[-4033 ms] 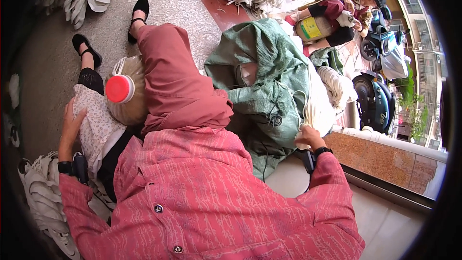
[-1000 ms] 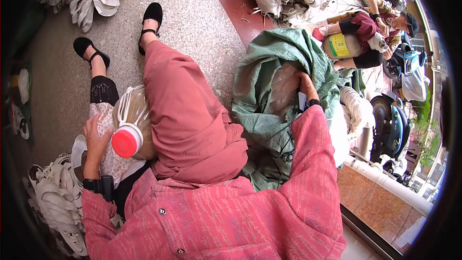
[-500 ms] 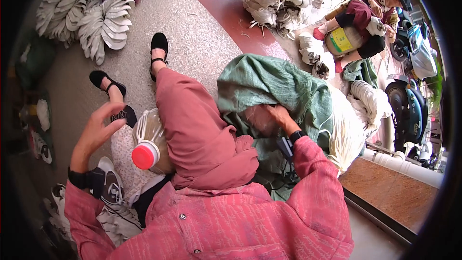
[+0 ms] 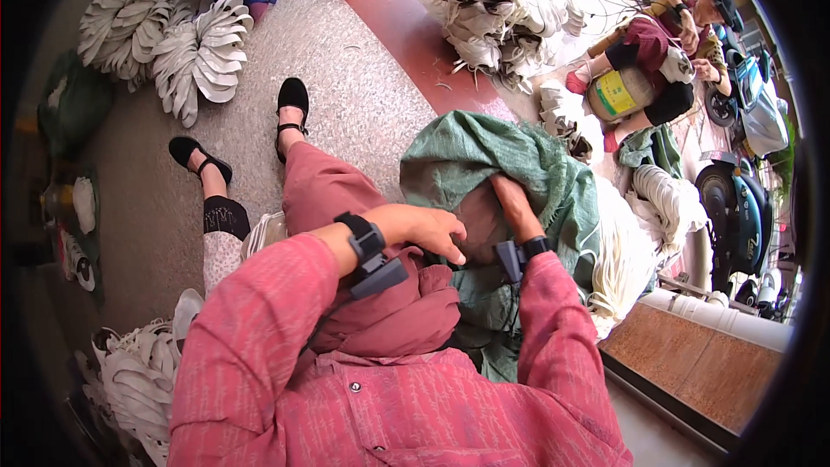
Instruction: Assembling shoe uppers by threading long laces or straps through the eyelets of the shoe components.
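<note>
A green woven sack (image 4: 467,143) with a frayed edge lies against my right thigh, its mouth facing me. Into that mouth reaches my right hand (image 4: 517,210); its fingers are hidden inside, so what they touch does not show. My left hand (image 4: 432,232) hovers over my lap at the near side of the opening, fingers slightly curled and apart, holding nothing. Brownish lining or contents (image 4: 478,214) show within the sack. A translucent plastic jug (image 4: 266,232) stands between my legs, mostly covered by my left forearm.
White cord strands (image 4: 624,242) hang beside the sack. White shoe-part bundles (image 4: 203,56) lie far left, more (image 4: 130,372) near left, and a pile (image 4: 493,9) at the back. A co-worker (image 4: 648,52) sits far right by a jar (image 4: 621,93) and parked scooters (image 4: 735,207).
My left hand has swung right from beside the jug to the sack's opening, its forearm now covering the jug's red cap. My right hand has gone deeper into the sack.
</note>
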Demonstrator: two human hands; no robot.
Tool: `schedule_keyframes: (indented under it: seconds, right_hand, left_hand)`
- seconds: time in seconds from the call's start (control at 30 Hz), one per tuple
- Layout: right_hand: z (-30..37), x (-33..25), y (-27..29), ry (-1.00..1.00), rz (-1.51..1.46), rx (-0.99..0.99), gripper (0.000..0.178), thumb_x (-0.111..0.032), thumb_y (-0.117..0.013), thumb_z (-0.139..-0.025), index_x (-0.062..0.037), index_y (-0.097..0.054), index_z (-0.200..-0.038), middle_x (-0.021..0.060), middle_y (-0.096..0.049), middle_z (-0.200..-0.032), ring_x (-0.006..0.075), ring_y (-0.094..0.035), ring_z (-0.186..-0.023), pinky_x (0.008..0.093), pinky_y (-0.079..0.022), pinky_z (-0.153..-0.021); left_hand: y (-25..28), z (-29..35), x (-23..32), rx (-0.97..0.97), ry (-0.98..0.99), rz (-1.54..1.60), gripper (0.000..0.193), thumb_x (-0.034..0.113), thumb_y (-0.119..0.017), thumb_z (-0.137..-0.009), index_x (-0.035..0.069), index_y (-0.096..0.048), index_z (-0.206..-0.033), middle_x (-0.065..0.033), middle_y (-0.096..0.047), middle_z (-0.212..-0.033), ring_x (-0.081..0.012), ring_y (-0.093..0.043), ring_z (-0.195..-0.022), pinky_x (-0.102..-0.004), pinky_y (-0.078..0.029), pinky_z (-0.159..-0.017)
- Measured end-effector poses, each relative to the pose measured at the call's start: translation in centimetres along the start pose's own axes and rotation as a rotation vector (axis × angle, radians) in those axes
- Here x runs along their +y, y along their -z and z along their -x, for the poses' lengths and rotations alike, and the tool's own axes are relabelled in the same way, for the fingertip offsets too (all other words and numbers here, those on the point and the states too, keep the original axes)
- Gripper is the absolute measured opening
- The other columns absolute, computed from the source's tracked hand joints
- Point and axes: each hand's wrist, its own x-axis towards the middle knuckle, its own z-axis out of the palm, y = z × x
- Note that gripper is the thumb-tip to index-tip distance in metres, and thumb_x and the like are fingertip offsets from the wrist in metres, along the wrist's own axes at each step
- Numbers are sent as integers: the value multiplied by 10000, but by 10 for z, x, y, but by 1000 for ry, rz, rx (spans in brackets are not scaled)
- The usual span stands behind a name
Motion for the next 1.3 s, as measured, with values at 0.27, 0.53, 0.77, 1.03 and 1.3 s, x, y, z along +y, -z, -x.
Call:
schedule_keyframes:
  seconds: [0.27, 0.53, 0.77, 1.03, 1.3]
  right_hand:
    - [-15, -31, -31, 88, -344, -162, 450, -112, -353, -944, -29, -445, -1376, 152, -525, -1350, 241, -498, -1247, 326, -357, -1062]
    - [39, 90, -20, 28, -662, -430, 456, -46, -357, -913, -3, -480, -1351, 77, -528, -1371, 156, -505, -1237, 296, -332, -1090]
    - [-8, -3, 49, 197, -17, -532, 462, -22, -334, -902, 59, -457, -1340, 138, -461, -1416, 235, -426, -1310, 321, -307, -1120]
    - [-11, 14, -10, 4, -457, -43, 381, -82, -417, -941, 46, -539, -1279, 106, -590, -1269, 183, -550, -1159, 293, -407, -1023]
    - [-31, 23, -45, -52, -286, 37, 283, -222, -555, -916, -38, -664, -1100, 158, -664, -1106, 263, -612, -1042, 347, -451, -926]
  left_hand:
    - [-4, -23, -50, 503, 241, -19, 898, 348, -697, -789, -33, -207, -1438, -277, -339, -1397, -425, -365, -1305, -438, -357, -1064]
    - [-3, -56, -46, 570, 227, -44, 642, 330, -698, -786, 97, -427, -1319, -218, -477, -1253, -393, -486, -1180, -462, -431, -962]
    - [-17, -36, -52, 337, 109, -257, 516, 377, -673, -796, 122, -550, -1227, -161, -554, -1181, -350, -565, -1098, -439, -490, -881]
    - [-23, -49, -59, 542, 397, -215, 709, 343, -609, -859, -72, -346, -1371, -261, -563, -1205, -382, -571, -1118, -453, -481, -919]
    - [-14, -40, -48, 552, 502, -30, 680, 262, -563, -869, -62, -289, -1400, -238, -584, -1233, -335, -581, -1147, -433, -457, -966]
